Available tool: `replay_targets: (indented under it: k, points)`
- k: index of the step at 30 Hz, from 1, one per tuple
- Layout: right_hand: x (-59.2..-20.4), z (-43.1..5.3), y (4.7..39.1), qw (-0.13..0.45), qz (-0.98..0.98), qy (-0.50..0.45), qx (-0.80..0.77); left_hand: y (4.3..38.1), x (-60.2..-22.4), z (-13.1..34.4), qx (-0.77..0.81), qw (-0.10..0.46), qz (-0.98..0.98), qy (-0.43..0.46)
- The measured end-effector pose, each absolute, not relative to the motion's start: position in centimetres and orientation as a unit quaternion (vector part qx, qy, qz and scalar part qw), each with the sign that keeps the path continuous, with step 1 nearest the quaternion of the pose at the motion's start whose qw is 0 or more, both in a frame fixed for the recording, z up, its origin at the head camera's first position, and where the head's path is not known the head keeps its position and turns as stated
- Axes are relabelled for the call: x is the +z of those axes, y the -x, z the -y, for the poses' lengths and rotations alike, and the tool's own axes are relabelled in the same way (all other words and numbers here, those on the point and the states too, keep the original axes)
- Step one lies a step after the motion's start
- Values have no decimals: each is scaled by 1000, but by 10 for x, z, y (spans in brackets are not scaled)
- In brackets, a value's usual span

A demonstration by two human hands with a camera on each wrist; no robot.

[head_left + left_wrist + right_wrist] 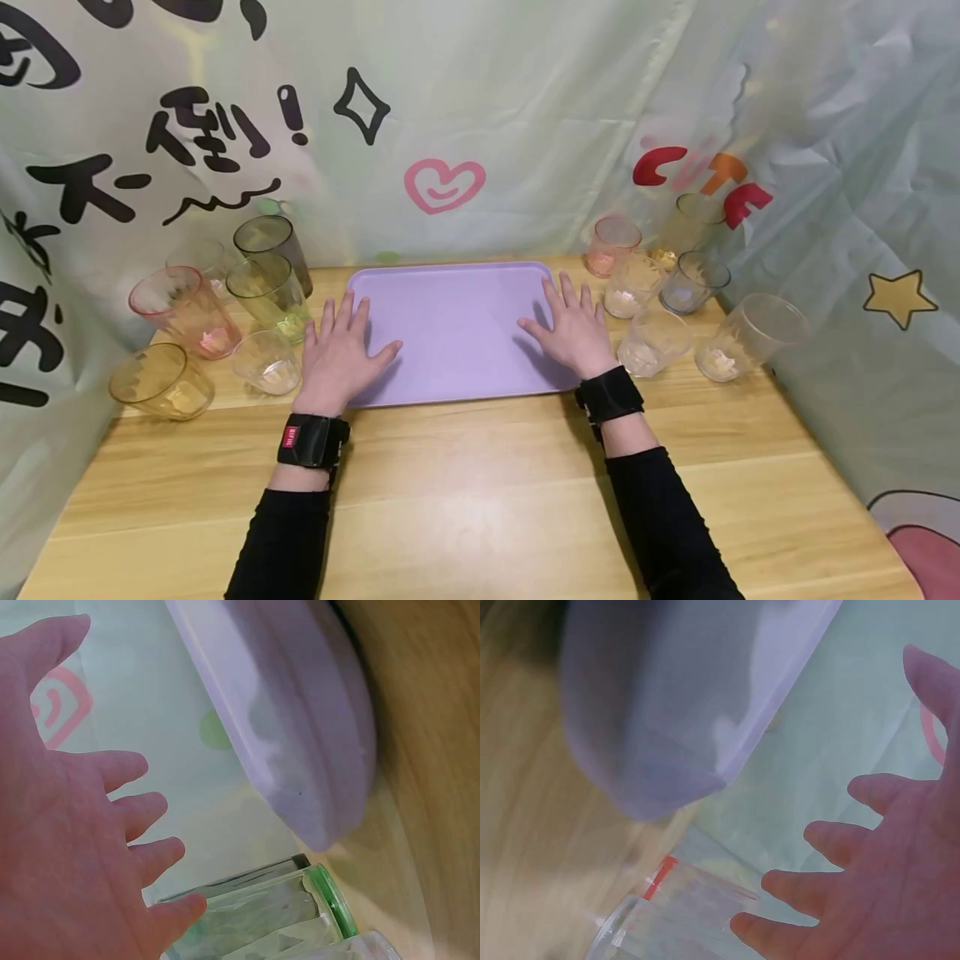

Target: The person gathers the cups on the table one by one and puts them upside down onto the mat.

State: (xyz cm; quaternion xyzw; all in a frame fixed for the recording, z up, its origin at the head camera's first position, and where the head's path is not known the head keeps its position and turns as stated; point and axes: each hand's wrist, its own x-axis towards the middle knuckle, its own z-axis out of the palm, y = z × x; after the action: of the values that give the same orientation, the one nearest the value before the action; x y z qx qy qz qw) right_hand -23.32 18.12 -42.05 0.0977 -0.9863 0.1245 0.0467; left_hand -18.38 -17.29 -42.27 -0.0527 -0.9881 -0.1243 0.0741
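Observation:
A light purple rectangular tray (457, 333) lies flat on the wooden table, between two groups of cups. My left hand (337, 362) is spread over its left edge, fingers straight and palm down, holding nothing. Over the right edge my right hand (576, 333) is spread in the same way, also holding nothing. The left wrist view shows a gap between the left hand (82, 817) and the tray (300, 750). Beside that hand stand a green cup (268, 292) and a short clear cup (266, 364). A clear faceted cup (651, 343) is nearest the right hand.
Farther left are an amber cup (167, 383), a tall pink cup (187, 312) and a dark grey cup (277, 242). At right stand a small pink cup (612, 246), a bluish cup (693, 283) and a large clear cup (750, 337). A printed cloth (525, 108) hangs behind the table.

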Motion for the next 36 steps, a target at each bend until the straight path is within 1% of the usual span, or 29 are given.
replay_targets:
  k: [8, 19, 26, 28, 31, 36]
  points:
    - [-411, -182, 234, 84, 982, -98, 139, 186, -418, 171, -132, 83, 986, 65]
    - [-383, -189, 228, 203, 951, -115, 204, 187, -409, 165, -220, 93, 964, 114]
    - [-370, -199, 214, 257, 924, -105, 262, 183, -410, 154, -288, 96, 936, 179]
    - [-368, -203, 210, 271, 916, -106, 275, 182, -411, 149, -300, 87, 928, 201]
    - [-367, -211, 203, 288, 909, -101, 283, 180, -413, 141, -319, 57, 916, 238]
    - [-367, -224, 192, 294, 907, -83, 290, 177, -420, 126, -320, 1, 901, 291]
